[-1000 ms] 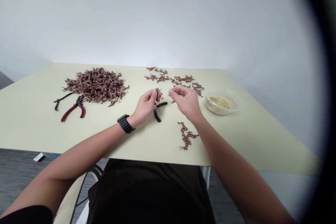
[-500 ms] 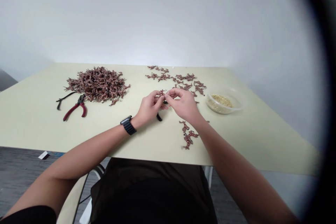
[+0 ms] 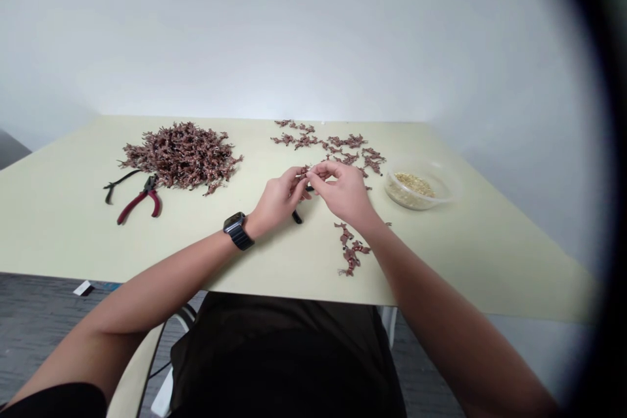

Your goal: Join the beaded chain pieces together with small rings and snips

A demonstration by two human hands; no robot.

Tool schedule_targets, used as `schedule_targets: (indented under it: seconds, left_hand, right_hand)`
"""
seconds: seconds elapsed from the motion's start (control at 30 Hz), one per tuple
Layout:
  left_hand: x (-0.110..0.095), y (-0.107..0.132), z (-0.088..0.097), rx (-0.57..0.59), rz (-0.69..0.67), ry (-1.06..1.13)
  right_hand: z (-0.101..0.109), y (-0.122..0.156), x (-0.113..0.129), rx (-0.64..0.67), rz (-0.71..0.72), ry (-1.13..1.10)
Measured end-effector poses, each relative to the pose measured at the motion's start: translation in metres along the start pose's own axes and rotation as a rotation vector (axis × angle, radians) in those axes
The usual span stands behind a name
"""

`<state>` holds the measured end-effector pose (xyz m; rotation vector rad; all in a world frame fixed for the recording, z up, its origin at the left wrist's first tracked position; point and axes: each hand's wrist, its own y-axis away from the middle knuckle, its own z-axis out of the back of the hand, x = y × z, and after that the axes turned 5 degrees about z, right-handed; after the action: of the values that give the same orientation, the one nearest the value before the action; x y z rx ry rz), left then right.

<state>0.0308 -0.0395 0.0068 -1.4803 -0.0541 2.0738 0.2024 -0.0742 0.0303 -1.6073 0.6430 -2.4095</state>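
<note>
Dozens of small brown figures lie heaped in a pile (image 3: 181, 157) on the far left of the pale yellow desk (image 3: 274, 261) in front of me. It has its far edge against a plain whitish wall (image 3: 274, 26), and a dark grey floor (image 3: 34, 320) shows below at the left. A pale chair arm (image 3: 134, 369) curves up at the near left.

At mid-desk, right of the pile, one brown figure (image 3: 305, 171) is up in the person's hands. The left hand (image 3: 277, 199), below a dark watch (image 3: 238, 230), pinches it between thumb and fingers. The right hand (image 3: 345, 194) has thumb and forefinger drawn together right at the figure; what those tips have hold of is too small for me to tell. Thin ends of the figure stick out on the far side, but the fingers cover most of it, so I can't make out its long axis.

Under the hands lies a black-handled tool (image 3: 296, 217), partly hidden. Red-handled pliers (image 3: 148, 189) rest just near of the pile, jaws pointing far and handles spread toward the near side, with a black tool (image 3: 122, 179) to their left. More figures (image 3: 349, 142) are scattered beyond the hands; a smaller cluster (image 3: 351, 255) sits near the right forearm. Farther right, a clear bowl (image 3: 401, 198) holds golden bits (image 3: 415, 184).
</note>
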Motion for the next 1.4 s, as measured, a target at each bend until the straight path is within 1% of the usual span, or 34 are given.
schedule_targets:
  seconds: [0.07,0.23,0.33,0.47,0.53,0.7,0.77,0.87,1.0,1.1,1.17,1.27,1.4]
  left_hand:
    - [0.0,0.0,0.0,-0.005,-0.008,0.003]
    - [-0.002,0.002,0.002,-0.013,-0.047,-0.092]
    - [-0.005,0.003,0.003,-0.027,-0.067,-0.131]
    - [-0.003,0.002,0.005,0.003,-0.096,-0.204]
    - [-0.001,0.001,0.007,0.012,-0.109,-0.25]
    - [0.004,-0.003,0.013,0.044,-0.189,-0.371]
    - [0.004,-0.004,0.014,0.057,-0.215,-0.401]
    - [0.002,-0.003,0.012,0.052,-0.2,-0.385]
    - [0.0,-0.001,0.007,0.004,-0.131,-0.238]
    - [-0.002,0.0,0.005,-0.012,-0.087,-0.149]
    - [-0.002,0.0,0.004,-0.009,-0.075,-0.122]
    - [-0.003,0.001,0.004,-0.013,-0.079,-0.126]
    - [-0.001,-0.001,0.008,-0.037,-0.146,-0.236]
  right_hand:
    - [-0.001,0.0,-0.001,0.006,-0.008,-0.012]
    - [-0.002,0.001,0.0,-0.003,-0.024,-0.013]
    - [-0.002,0.001,0.001,-0.023,-0.015,0.023]
    - [0.0,0.0,0.001,-0.038,0.018,0.122]
    - [0.001,0.0,0.0,-0.026,0.077,0.211]
    - [0.005,0.001,0.002,0.046,0.347,0.455]
    - [0.005,0.002,0.003,0.055,0.39,0.497]
    - [0.004,0.003,0.003,0.044,0.356,0.463]
    - [0.001,0.001,0.001,-0.001,0.197,0.304]
    - [0.001,0.0,0.0,-0.006,0.134,0.219]
    - [0.002,0.001,0.0,-0.001,0.137,0.203]
    - [0.002,0.002,0.001,-0.004,0.202,0.232]
    - [0.002,0.004,0.003,-0.013,0.297,0.294]
